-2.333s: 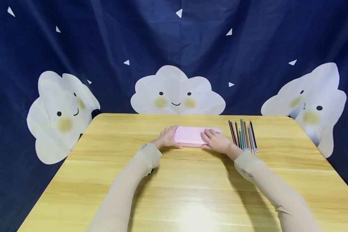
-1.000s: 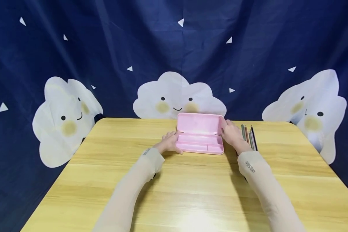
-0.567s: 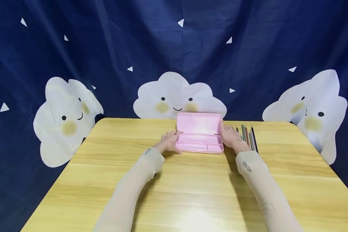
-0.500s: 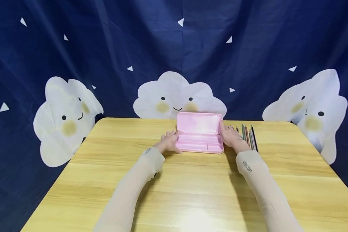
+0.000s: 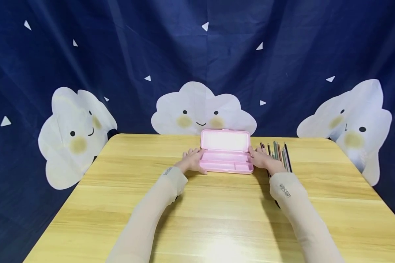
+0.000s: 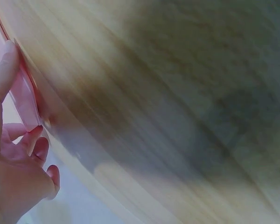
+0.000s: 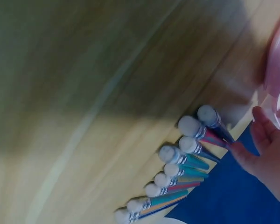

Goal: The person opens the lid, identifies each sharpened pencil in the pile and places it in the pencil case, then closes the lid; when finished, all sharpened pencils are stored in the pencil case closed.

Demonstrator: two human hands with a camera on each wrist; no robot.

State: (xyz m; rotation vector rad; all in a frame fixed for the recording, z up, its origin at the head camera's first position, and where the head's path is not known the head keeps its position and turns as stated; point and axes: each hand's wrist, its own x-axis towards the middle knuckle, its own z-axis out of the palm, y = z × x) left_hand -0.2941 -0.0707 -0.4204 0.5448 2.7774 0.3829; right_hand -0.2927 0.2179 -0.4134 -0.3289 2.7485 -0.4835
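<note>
A pink pencil case [image 5: 222, 166] lies at the far middle of the table, its lid [image 5: 225, 141] raised and leaning back. Its compartments hold nothing. My left hand [image 5: 192, 160] grips the case's left end, thumb at the front edge and fingers toward the back corner. In the left wrist view the thumb [image 6: 4, 72] lies along the pink side wall. My right hand [image 5: 260, 157] is at the right end by the hinge, thumb at the case and fingers loosely extended. In the right wrist view, its fingers [image 7: 263, 128] are close to the pink case and overlap the pencils.
Several pencils [image 5: 279, 155] with white eraser ends lie side by side just right of the case, partly behind the right hand and forearm. A dark blue curtain [image 5: 204, 54] with cloud prints hangs behind the table's far edge. The wooden tabletop [image 5: 217, 212] stretches toward me.
The pencil case went from closed to open. Its lid has since tipped further back, and my right hand has slid from the lid's side down to the hinge corner. The left hand stays put.
</note>
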